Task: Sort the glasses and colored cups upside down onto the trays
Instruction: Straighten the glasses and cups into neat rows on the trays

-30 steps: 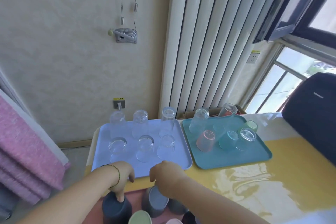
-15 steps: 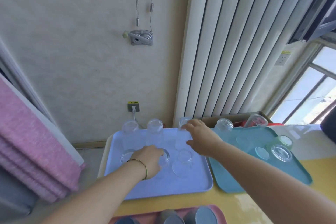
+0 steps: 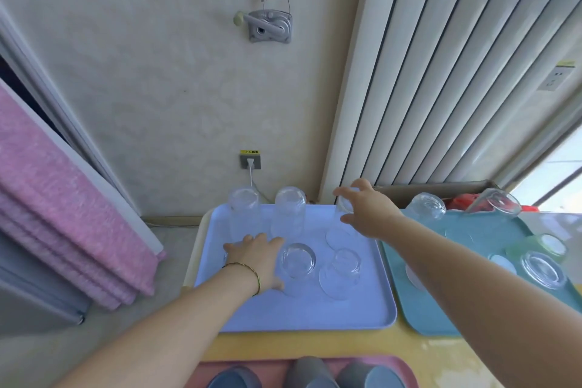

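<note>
A lavender tray holds clear glasses standing upside down: two tall ones at the back and short ones in front. My left hand lies over the front-left short glass, which is almost fully hidden. My right hand wraps its thumb and fingers around the top of the back-right tall glass. To the right, a teal tray carries a clear glass, a tilted glass, a green cup and another clear glass.
A pink tray with grey and blue cups sits at the near edge of the yellow table. The wall, a plugged socket and vertical blinds stand close behind the trays. Folded pink cloth lies to the left.
Both hands left the cups on the pink tray and reached forward to the lavender tray. The left came down on a short glass. The right closed on the back-right tall glass.
</note>
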